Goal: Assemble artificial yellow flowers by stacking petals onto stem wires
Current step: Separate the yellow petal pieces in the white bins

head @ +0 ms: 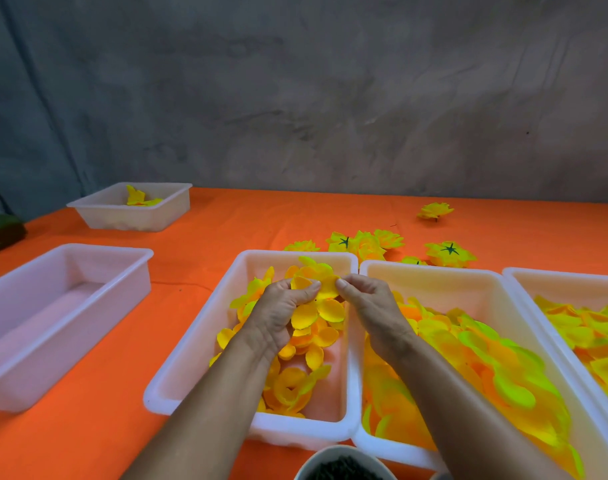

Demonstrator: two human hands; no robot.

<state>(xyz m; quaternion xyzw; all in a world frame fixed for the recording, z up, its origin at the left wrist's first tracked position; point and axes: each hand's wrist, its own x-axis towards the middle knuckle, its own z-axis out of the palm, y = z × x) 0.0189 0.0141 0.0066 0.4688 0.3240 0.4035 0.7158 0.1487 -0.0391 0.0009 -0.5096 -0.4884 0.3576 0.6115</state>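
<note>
My left hand (285, 306) and right hand (368, 299) both pinch one yellow petal layer (321, 282) between them, left and right, above the far end of the middle tray (191, 341), stem wire not visible, both hands equally near.

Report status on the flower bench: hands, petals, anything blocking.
Left hand and right hand both pinching a yellow petal piece above the middle tray. No stem wire visible. Nothing in the way.
</note>
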